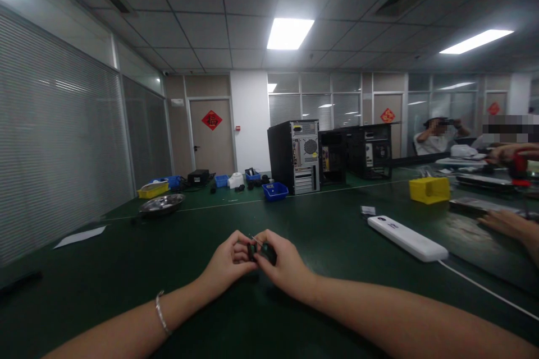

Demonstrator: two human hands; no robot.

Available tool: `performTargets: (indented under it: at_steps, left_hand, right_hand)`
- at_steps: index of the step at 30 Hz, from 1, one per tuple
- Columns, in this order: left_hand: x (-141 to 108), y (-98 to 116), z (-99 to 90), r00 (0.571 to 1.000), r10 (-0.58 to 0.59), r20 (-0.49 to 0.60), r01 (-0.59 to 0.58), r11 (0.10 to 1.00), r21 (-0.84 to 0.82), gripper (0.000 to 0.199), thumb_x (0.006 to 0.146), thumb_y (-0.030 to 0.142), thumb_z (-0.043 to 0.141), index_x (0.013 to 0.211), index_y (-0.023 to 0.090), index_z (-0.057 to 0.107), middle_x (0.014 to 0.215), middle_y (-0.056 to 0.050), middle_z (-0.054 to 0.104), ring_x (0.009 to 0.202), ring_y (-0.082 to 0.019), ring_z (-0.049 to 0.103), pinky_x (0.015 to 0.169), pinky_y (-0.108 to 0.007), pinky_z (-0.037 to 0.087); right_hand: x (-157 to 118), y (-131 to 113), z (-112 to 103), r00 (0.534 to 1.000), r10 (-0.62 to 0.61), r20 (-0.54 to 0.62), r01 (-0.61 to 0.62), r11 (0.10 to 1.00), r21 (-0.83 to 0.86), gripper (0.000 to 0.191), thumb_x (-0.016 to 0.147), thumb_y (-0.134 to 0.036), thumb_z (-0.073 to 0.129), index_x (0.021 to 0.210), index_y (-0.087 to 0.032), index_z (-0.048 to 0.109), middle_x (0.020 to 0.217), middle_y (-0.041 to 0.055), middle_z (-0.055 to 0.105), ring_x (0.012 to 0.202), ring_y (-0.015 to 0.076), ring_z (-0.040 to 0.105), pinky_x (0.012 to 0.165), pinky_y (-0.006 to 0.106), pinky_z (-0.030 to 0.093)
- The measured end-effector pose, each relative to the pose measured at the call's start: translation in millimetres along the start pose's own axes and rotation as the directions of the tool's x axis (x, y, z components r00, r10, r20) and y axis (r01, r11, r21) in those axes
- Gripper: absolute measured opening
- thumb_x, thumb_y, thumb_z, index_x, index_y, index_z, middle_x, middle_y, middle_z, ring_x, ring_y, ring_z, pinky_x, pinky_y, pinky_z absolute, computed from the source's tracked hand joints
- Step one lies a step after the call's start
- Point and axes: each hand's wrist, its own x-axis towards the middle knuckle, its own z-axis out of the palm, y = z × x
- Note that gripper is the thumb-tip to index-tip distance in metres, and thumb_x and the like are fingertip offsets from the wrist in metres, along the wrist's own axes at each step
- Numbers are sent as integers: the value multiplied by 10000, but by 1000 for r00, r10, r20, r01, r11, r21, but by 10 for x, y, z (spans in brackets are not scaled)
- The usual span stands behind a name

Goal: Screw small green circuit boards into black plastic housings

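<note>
Both hands meet low in the centre of the head view, just above the green table (202,314). My left hand (227,261), with a silver bracelet (160,311) on its wrist, pinches a small black piece (251,250) between thumb and fingers. Closed around a dark rounded piece (268,253) is my right hand (288,263), its fingertips touching the left hand's piece. A thin, light metallic sliver shows between the fingertips. The fingers cover much of both pieces, so I cannot tell their exact kind or whether they are joined.
A white power strip (406,238) with a cable lies to the right. Computer cases (305,157) stand ahead, behind a blue bin (275,190). A metal dish (162,205) sits left, a yellow bin (428,189) right. At the far right, another person's hand (507,221) rests on the table.
</note>
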Motion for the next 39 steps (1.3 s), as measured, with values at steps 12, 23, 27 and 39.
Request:
performTargets:
  at_steps: [12,23,27,39]
  left_hand:
    - [68,-36,-51,992,-110,54,121,952,-282,301,751,276,692,981,120,575,933,-105,684,869,-230,658,820,-379,497]
    - [373,-275,-864,734,-238,-636,-73,904,-422,174,878,-2,416,884,104,554,753,-73,649,700,-140,664,774,-342,559]
    - [368,-278,-884,743,-220,-632,-70,914,-400,174,870,-5,432,890,103,567,760,-72,655,700,-143,667,734,-316,571]
    - [346,-324,-838,862,-240,-447,22,898,-439,112,823,54,570,911,89,630,846,-110,686,794,-181,683,752,-304,581]
  right_hand:
    - [3,14,10,992,-98,80,103,993,-59,226,775,-82,533,950,-225,545,954,17,627,825,166,589,738,264,452]
    - [16,53,-95,995,-30,92,24,997,75,164,801,-105,544,929,-205,571,991,40,633,905,197,589,807,333,468]
    - [1,67,-101,989,-32,143,23,998,65,153,811,-146,554,947,-210,587,949,28,631,852,184,588,761,307,473]
    - [2,18,-120,984,-17,175,10,999,39,168,815,-168,559,971,-215,603,940,21,637,840,174,595,735,284,469]
